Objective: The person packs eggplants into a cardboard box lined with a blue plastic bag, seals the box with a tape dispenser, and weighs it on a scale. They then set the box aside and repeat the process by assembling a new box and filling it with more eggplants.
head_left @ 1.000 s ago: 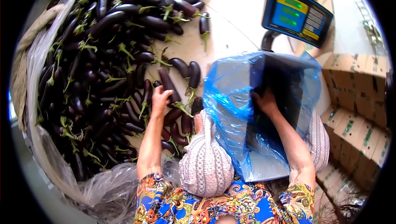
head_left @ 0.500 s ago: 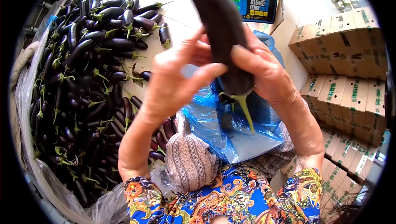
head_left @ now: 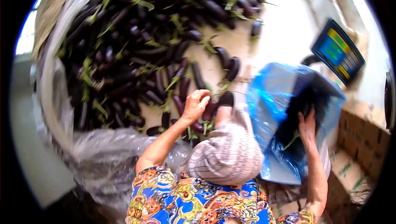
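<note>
My left hand (head_left: 195, 106) hovers over the near edge of a large heap of eggplants (head_left: 165, 52). Its fingers are loosely bent, a gap shows at the thumb, and nothing is visibly held. Just beside it lie a few single eggplants (head_left: 198, 75) on the pale surface. My right hand (head_left: 307, 128) is down inside a box lined with a blue plastic bag (head_left: 264, 100). Those fingers stretch out over dark eggplants (head_left: 291, 118), one with a green stem; blur and shadow hide the fingertips.
A digital scale display (head_left: 338, 52) stands tilted behind the blue-lined box. Cardboard boxes (head_left: 365, 141) are stacked at the right. Clear plastic sheeting (head_left: 119, 149) borders the heap at the left and front. My knee (head_left: 227, 158) sits between heap and box.
The eggplant held up in my hands has left them. My right hand went down into the blue-lined box, my left hand over to the heap. The view swung left.
</note>
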Motion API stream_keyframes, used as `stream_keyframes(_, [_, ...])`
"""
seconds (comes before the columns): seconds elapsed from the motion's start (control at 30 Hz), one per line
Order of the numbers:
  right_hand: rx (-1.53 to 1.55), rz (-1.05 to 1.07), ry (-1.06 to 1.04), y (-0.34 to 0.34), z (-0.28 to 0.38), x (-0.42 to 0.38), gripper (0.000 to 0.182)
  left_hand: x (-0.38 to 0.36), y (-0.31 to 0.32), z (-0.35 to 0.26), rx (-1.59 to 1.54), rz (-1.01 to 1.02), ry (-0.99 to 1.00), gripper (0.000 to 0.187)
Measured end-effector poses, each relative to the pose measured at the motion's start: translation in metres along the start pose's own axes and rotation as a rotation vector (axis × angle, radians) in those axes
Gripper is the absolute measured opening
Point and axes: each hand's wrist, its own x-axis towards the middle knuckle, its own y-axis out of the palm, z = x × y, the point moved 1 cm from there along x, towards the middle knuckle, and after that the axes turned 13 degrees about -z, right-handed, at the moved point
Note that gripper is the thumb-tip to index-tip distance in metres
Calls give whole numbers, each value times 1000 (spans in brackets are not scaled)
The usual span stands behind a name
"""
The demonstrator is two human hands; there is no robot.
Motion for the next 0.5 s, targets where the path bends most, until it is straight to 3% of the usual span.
stream_keyframes(0.07, [-278, 108, -27, 7, 32, -2, 69, -17, -19, 39, 66, -99, -75, 23])
stream_keyframes(0.1, [-552, 78, -371, 17, 24, 0, 66, -22, -32, 53, 150, -138, -67, 23])
stream_keyframes(0.13, [-706, -87, -405, 67, -56, 14, 61, -28, -48, 67, 235, -172, -62, 22])
stream_keyframes(0.2, [-839, 97, -247, 64, -38, 30, 44, -38, -78, 102, 363, -315, 11, 21])
stream_keyframes(0.27, [-730, 272, -177, 55, -19, 43, 42, -46, -110, 139, 448, -454, -158, 20])
stream_keyframes(0.33, [-690, 206, -202, 65, -29, 43, 43, -46, -143, 159, 407, -628, -386, 22])
stream_keyframes(0.37, [-688, 240, -191, 67, -37, 48, 44, -41, -159, 157, 478, -678, -364, 27])
stream_keyframes(0.4, [-687, 275, -180, 69, -43, 55, 45, -33, -176, 151, 599, -712, -144, 37])
stream_keyframes(0.5, [-643, 280, -139, 68, -56, 57, 49, 2, -212, 134, 716, -771, 76, 54])
